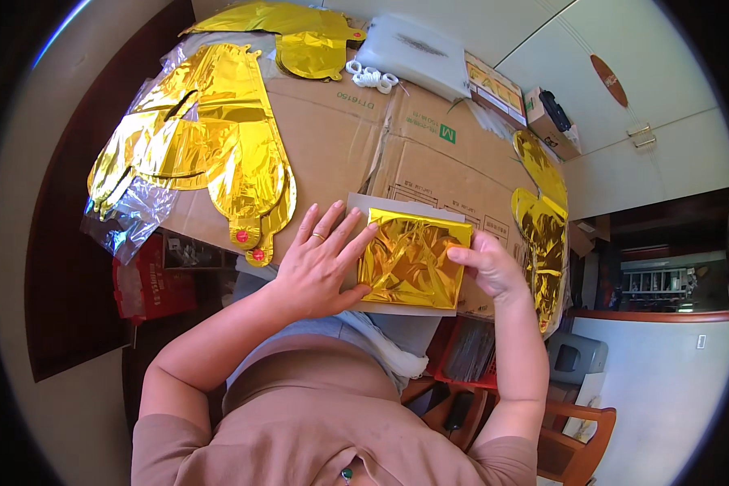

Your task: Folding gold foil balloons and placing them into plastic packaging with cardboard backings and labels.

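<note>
A gold foil balloon folded into a flat rectangle point(413, 263) lies on a pale grey card point(407, 204) at the table's near edge. The card shows past the foil's far and near sides. My left hand point(316, 259) lies flat with fingers spread, its fingertips and thumb touching the foil's left edge. At the right edge, my right hand point(490, 263) pinches the folded foil, thumb on top and fingers mostly hidden behind the edge. Whether those fingers also take in the card, I cannot tell.
Flattened cardboard point(324, 134) covers the table. Unfolded gold foil balloons point(247, 138) lie at left on clear plastic, with another gold foil balloon point(540, 231) at right. White ribbon rolls point(370, 77) and a white plastic-wrapped pack point(413, 57) sit at the back. A wooden chair point(591, 429) stands lower right.
</note>
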`<state>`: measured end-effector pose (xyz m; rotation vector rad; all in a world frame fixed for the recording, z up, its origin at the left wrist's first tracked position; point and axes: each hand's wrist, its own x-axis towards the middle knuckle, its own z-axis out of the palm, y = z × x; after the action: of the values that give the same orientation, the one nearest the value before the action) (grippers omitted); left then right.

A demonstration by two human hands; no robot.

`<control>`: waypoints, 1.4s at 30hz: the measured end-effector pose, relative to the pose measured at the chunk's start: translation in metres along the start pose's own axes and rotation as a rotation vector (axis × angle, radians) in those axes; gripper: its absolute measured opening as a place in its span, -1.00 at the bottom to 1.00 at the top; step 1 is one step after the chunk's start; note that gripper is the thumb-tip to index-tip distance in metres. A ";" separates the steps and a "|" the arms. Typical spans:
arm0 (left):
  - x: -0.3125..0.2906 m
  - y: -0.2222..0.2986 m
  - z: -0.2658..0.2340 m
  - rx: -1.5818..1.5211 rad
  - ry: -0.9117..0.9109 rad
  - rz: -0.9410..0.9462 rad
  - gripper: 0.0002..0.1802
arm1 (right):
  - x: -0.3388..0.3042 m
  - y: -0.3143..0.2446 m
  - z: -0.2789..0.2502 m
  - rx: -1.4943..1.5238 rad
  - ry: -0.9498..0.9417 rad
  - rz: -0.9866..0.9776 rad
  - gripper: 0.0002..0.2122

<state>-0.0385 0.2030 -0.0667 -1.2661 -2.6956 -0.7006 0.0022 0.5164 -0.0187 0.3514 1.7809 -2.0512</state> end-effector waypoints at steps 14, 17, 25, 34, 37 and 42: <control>-0.005 -0.005 -0.010 -0.412 0.185 -0.008 -0.17 | -0.028 0.056 0.033 0.191 0.224 -0.301 -0.64; -0.008 -0.002 -0.018 -0.802 0.249 -0.069 -0.33 | -0.036 0.068 0.032 0.309 0.166 -0.471 -0.50; -0.020 0.041 -0.039 -1.037 0.181 -0.019 -0.68 | -0.047 0.129 0.038 0.632 0.154 -0.658 -0.47; -0.023 0.049 -0.049 -0.764 0.380 0.210 -0.60 | -0.054 0.135 0.031 0.503 -0.056 -0.750 -0.68; -0.028 0.053 -0.051 -0.754 0.352 0.204 -0.65 | -0.050 0.123 0.036 0.465 -0.203 -0.758 -0.68; -0.029 0.059 -0.056 -0.684 0.375 0.260 -0.67 | -0.048 0.122 0.050 0.398 -0.177 -0.871 -0.69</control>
<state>0.0181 0.1902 -0.0027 -1.3746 -1.9968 -1.7026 0.1035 0.4607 -0.0975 -0.6034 1.5394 -2.9046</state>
